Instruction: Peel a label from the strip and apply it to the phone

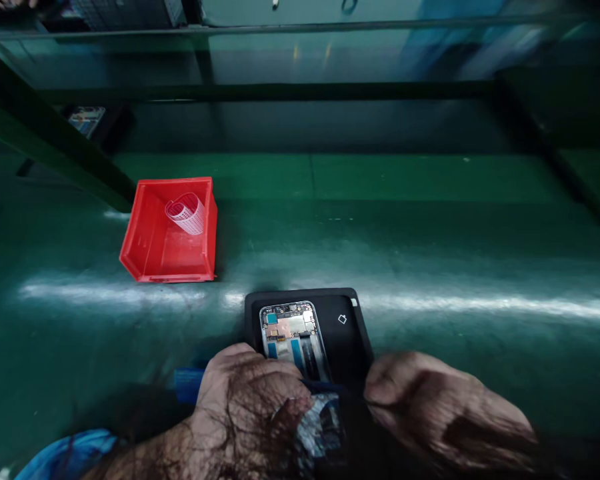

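Both hands, left (250, 407) and right (430, 407), curl closed at the open-backed phone (294, 337) in its black rectangular tray (345, 320); grip unclear; slipping risks scratching exposed circuitry.

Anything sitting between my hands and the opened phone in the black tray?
Nothing visible. The left hand already rests on the near end of the opened phone, and the right hand is at the black tray edge. The red bin sits well off left.

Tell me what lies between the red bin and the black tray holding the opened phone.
Nothing: in the head view only bare green mat separates the red bin from the black tray holding the opened phone.
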A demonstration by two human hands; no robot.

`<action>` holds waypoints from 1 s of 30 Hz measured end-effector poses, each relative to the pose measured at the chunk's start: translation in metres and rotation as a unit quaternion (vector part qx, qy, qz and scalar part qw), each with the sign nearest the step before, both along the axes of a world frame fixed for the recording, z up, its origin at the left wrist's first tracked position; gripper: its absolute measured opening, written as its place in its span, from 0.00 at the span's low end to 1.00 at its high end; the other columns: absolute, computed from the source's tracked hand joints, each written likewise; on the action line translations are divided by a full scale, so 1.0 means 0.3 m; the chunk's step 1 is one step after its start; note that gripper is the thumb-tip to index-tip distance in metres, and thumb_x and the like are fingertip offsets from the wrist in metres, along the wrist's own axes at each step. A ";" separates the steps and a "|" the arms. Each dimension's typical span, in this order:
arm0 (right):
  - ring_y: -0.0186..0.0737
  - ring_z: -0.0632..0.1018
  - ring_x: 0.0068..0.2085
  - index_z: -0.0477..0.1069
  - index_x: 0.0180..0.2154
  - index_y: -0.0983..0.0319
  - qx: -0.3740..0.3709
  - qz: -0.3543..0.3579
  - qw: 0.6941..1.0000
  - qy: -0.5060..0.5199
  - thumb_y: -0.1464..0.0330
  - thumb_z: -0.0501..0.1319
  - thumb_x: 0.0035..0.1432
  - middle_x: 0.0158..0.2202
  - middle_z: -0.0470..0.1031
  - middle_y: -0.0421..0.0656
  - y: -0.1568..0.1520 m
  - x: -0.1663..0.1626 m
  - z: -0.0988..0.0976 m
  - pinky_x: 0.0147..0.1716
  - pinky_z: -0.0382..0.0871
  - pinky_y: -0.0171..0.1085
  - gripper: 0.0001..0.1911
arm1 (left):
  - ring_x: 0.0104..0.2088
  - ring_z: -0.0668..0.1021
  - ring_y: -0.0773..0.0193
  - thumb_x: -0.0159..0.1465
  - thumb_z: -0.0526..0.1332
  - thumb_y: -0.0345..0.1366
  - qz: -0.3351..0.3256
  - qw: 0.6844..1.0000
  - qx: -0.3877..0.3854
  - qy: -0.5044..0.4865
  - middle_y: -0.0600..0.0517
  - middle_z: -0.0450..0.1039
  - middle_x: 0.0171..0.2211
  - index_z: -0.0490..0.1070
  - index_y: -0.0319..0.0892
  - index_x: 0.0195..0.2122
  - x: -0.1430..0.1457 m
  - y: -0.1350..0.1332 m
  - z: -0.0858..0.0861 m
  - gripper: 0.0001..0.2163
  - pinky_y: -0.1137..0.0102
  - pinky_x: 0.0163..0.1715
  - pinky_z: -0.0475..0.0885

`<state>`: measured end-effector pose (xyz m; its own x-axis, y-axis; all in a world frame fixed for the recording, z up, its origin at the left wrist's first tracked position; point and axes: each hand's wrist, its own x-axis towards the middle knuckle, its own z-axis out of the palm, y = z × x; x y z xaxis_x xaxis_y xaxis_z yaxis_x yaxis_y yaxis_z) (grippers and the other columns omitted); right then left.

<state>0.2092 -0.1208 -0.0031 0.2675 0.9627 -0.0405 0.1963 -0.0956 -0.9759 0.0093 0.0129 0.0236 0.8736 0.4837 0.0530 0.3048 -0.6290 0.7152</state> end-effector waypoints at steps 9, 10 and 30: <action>0.31 0.80 0.24 0.70 0.21 0.57 -0.009 -0.139 0.987 0.077 0.69 0.74 0.49 0.26 0.81 0.35 0.138 -0.022 -0.051 0.27 0.77 0.27 0.14 | 0.19 0.76 0.77 0.56 0.61 0.34 -0.009 1.000 0.015 0.001 0.66 0.76 0.23 0.68 0.48 0.24 0.006 -0.003 -0.019 0.05 0.76 0.22 0.64; 0.31 0.80 0.25 0.71 0.21 0.57 -0.010 -0.141 0.988 0.062 0.69 0.73 0.49 0.26 0.81 0.35 0.145 -0.023 -0.053 0.28 0.77 0.27 0.13 | 0.19 0.76 0.77 0.56 0.61 0.34 -0.007 1.000 0.020 0.002 0.66 0.76 0.23 0.67 0.48 0.24 0.008 -0.002 -0.019 0.05 0.76 0.22 0.64; 0.32 0.83 0.29 0.72 0.21 0.55 0.002 -0.137 0.991 0.002 0.69 0.72 0.48 0.23 0.80 0.33 0.182 -0.047 -0.057 0.30 0.78 0.25 0.11 | 0.18 0.76 0.77 0.53 0.64 0.35 0.019 0.998 0.057 -0.012 0.68 0.76 0.24 0.68 0.49 0.24 0.009 -0.008 -0.029 0.05 0.75 0.22 0.64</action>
<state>0.1951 -0.0661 -0.0201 0.5192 0.8538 -0.0382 0.1596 -0.1408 -0.9771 0.0121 0.0106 0.0148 0.8528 0.5057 0.1300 0.3136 -0.6950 0.6470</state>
